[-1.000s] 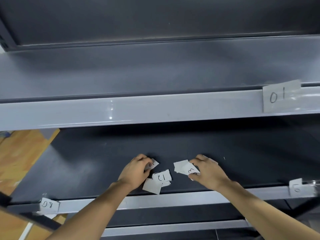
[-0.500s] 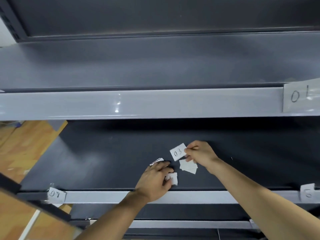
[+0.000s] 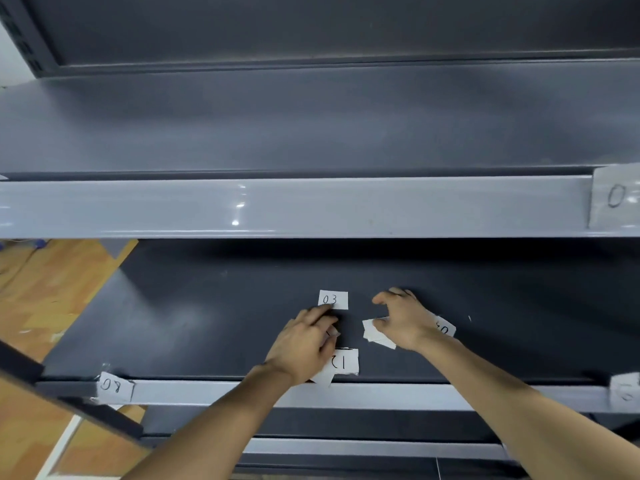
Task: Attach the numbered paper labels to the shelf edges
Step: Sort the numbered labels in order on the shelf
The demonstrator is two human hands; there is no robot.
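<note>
Now that my right hand (image 3: 401,323) is letting go of label 03 (image 3: 333,299), it is lying flat mid-frame on the lower shelf (image 3: 207,323), with my left hand (image 3: 304,341) touching its lower edge, fingers straight. My right is hovering, loosely spread and empty, over the loose labels (image 3: 375,336). I am probably sorting, not yet attaching.

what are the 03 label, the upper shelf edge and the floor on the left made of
03 label: thin white paper, matte, with handwritten dark digits.
upper shelf edge: probably painted or coated metal, glossy grey, judging by the sharp light glints along it.
floor: looks like wood or wood-look laminate, from the orange-brown grain. The picture does not show which.
</note>
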